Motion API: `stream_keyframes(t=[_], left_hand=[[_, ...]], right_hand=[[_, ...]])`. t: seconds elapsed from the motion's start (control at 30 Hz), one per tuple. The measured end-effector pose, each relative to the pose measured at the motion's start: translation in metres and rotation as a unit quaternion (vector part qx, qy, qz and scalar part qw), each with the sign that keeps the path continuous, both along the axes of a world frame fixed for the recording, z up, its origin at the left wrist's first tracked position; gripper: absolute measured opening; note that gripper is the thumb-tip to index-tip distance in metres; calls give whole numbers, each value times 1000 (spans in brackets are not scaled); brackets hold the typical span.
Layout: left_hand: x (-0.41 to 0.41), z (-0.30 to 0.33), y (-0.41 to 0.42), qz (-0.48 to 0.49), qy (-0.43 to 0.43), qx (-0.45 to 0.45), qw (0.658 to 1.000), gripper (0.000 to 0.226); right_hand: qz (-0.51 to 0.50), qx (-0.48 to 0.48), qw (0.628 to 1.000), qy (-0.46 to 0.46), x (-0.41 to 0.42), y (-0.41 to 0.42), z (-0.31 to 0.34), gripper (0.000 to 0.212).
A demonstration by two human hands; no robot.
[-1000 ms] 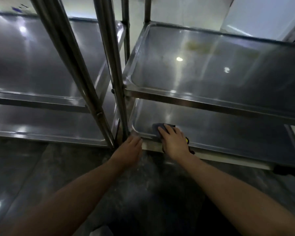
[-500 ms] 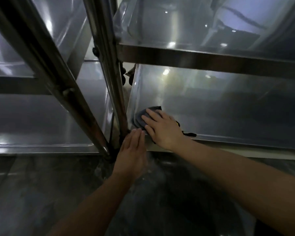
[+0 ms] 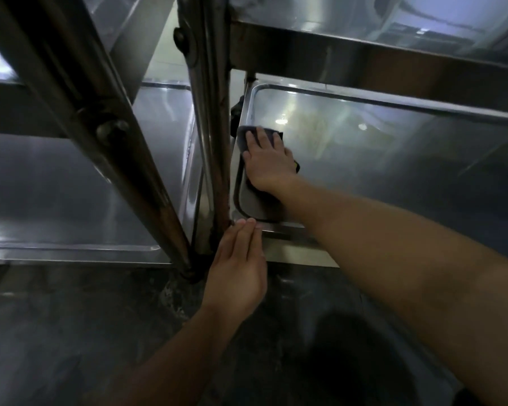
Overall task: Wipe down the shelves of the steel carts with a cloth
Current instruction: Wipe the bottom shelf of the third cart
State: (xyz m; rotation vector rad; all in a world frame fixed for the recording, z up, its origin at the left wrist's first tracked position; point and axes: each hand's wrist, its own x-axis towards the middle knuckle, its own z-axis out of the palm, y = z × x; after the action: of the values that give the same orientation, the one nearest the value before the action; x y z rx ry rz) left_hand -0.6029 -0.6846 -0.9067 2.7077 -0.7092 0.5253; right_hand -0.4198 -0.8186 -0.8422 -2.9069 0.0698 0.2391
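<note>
Steel fills nearly the whole view: two carts stand side by side on a dark stone floor (image 3: 71,332), and the bottom shelf (image 3: 393,159) of the right-hand cart is the landmark here. In the near left corner of that shelf lies a dark grey cloth (image 3: 242,136), flat on the metal and close to the raised rim. The right hand (image 3: 269,162) presses on the cloth with fingers straight and spread, palm down, gripping nothing; the cloth shows only past the fingertips and at the hand's edges. The left hand (image 3: 236,268) rests with straight, closed fingers on the front rim of the same shelf at its corner, holding nothing. Just left of that corner rises the cart's upright post (image 3: 214,118), brown with rust low down, and it crowds the cloth's side of the shelf. Above the shelf, the next shelf up (image 3: 364,58) overhangs and roofs the working space. Left of the post stand the leaning post (image 3: 79,106) and low shelf (image 3: 71,186) of the other cart.
</note>
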Motion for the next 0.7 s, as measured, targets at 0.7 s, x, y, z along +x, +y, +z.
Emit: stream_keyframes(t=[0.7], left_hand=[[-4, 12, 0, 1, 60, -89, 994, 51]], right_hand=[[34, -29, 999, 3, -135, -27, 3, 58]])
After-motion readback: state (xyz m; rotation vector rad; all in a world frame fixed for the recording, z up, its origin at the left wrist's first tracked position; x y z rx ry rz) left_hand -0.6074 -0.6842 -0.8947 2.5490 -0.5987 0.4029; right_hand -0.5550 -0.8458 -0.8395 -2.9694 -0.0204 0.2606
